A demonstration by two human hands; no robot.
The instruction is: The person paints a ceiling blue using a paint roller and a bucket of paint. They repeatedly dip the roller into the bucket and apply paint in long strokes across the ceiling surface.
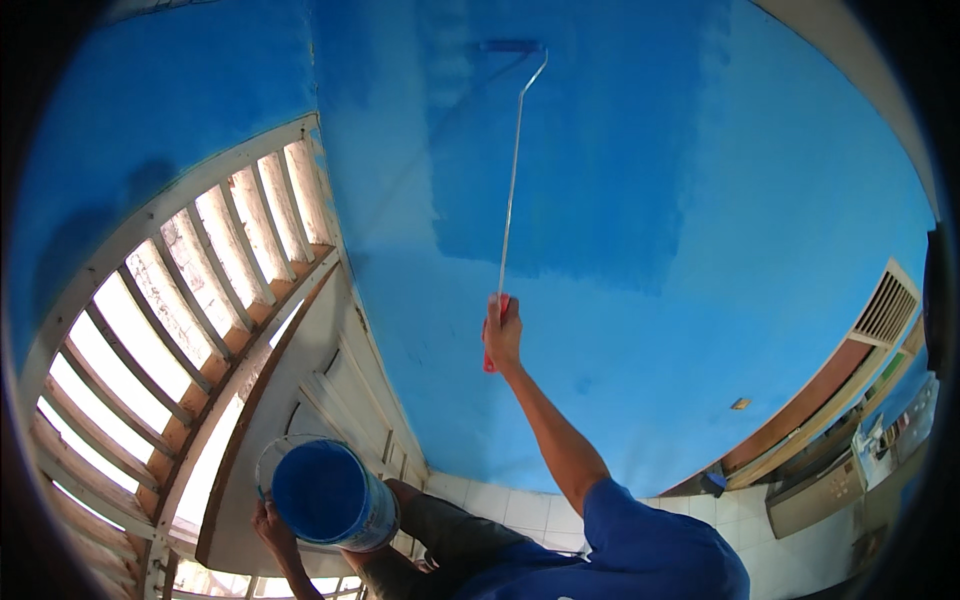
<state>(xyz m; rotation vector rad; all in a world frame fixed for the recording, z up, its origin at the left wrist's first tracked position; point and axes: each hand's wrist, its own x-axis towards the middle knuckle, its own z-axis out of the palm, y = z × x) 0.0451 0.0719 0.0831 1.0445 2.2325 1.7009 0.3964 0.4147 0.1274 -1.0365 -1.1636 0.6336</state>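
My right hand is closed around the red handle of a paint roller, my arm stretched up ahead. From the handle a long thin metal rod rises to a bent top. Its blue roller sleeve lies against the blue wall, on a darker, freshly painted patch. Low on the left, my left hand is closed at the side of a paint bucket, by its wire handle; its exact grip is partly hidden. Blue paint coats the bucket's inside, and it tilts toward me near my legs.
A slatted window with a white frame runs along the left, above a whitish door or panel. Pale tiles cover the floor. At the right stand a vent, shelving and cluttered furniture.
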